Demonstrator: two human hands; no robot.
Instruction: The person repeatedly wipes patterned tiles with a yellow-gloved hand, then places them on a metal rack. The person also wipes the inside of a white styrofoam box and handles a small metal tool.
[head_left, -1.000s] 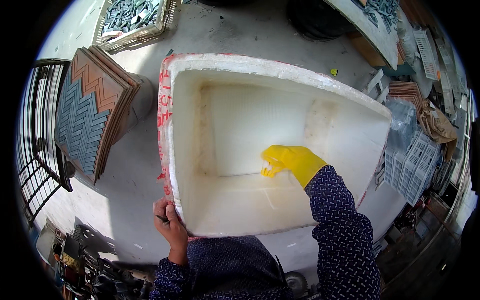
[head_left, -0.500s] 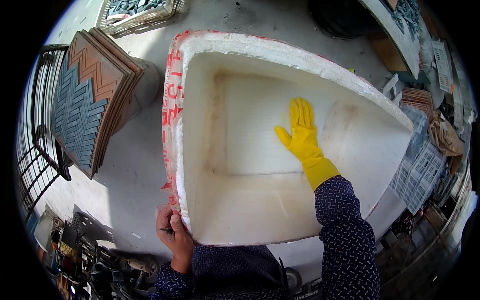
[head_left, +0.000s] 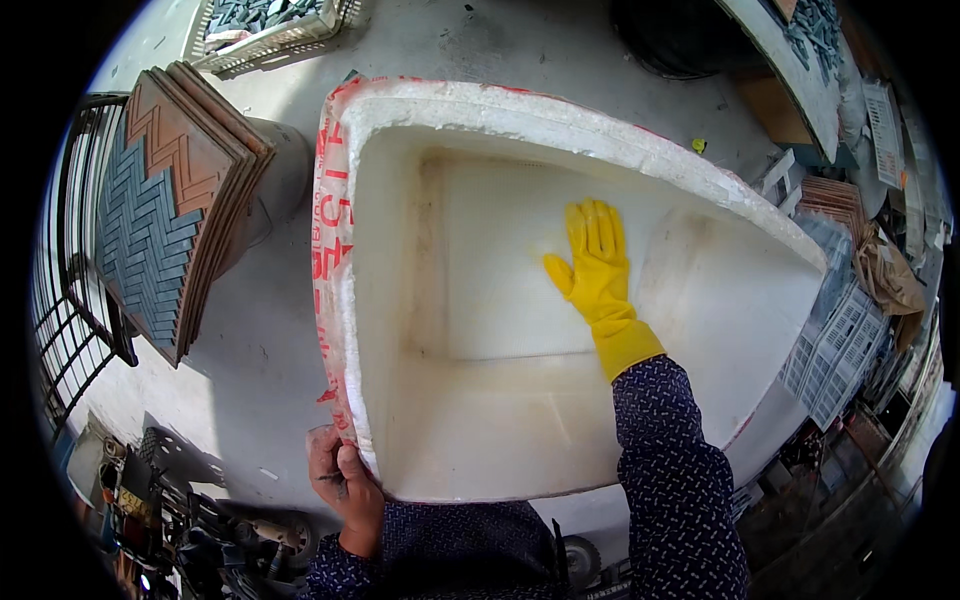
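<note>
Right hand (head_left: pixel 597 265), in a yellow rubber glove, lies flat w/ fingers spread & straight, palm down on the inner floor of a big white foam box (head_left: pixel 500 300). Not gripping anything, just pressed on the surface. Dark dotted sleeve (head_left: pixel 670 470) runs from the glove cuff down to the lower edge of the view.

Left hand (head_left: pixel 342 485), bare, is closed on the box's near-left corner, thumb & fingers pinching the rim where the red-printed tape (head_left: pixel 330 250) wraps the outer wall. Hands are well apart: one deep inside the box, the other at its edge.

Box itself fills the middle of the view, open side up toward the camera, tilted a bit, rim thick & crumbly. Inside walls white w/ faint yellowish stains along the seams. Sits on a pale concrete floor (head_left: pixel 260 340).

Left of box: a stack of square tile sheets (head_left: pixel 170 210) w/ herringbone pattern, grey-blue & brown, leaning against a grey round container (head_left: pixel 280 170). Further left, black metal railing (head_left: pixel 60 300). Top left: a white plastic crate (head_left: pixel 290 30) holding dark tile pieces. Right side: white slotted crates (head_left: pixel 835 350), brown crumpled paper (head_left: pixel 890 275), more tile stacks (head_left: pixel 825 195). A small yellow bit (head_left: pixel 698 146) lies on the floor past the box's far rim. Bottom left is cluttered w/ dark gear, can't tell what.
</note>
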